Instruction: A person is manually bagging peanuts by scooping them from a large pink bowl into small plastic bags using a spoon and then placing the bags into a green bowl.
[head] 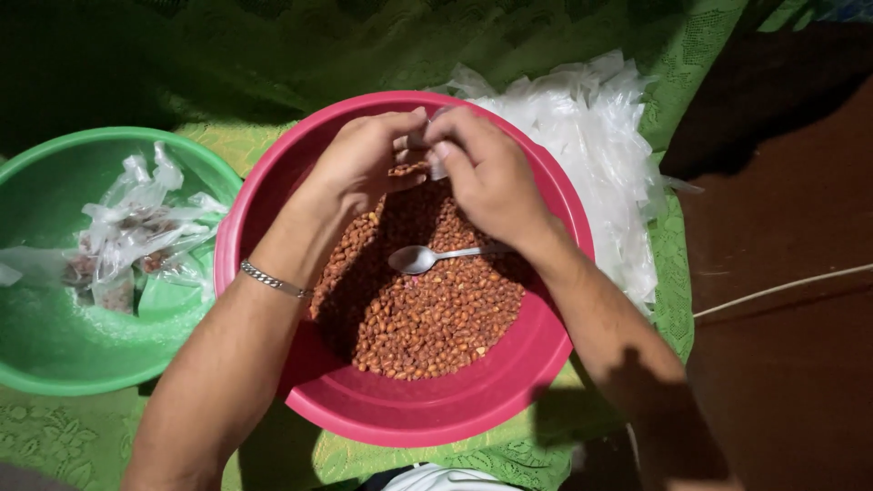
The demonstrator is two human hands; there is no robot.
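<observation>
A small clear bag [420, 156] with a few peanuts in it sits between both hands over the far side of the red basin [273, 209]. The left hand [364, 159] pinches its one side, fingers closed on the plastic; the right hand [486, 173] grips the other side the same way. Holding the mouth tight and level over the basin should keep nuts from spilling outside it. The basin holds a heap of red-brown peanuts [427, 309] with a metal spoon [418, 258] lying on top. Left of it, a green basin [55, 345] holds filled bags [136, 232]. Behind lies a pile of empty bags [600, 136] on a green cloth [673, 309].
</observation>
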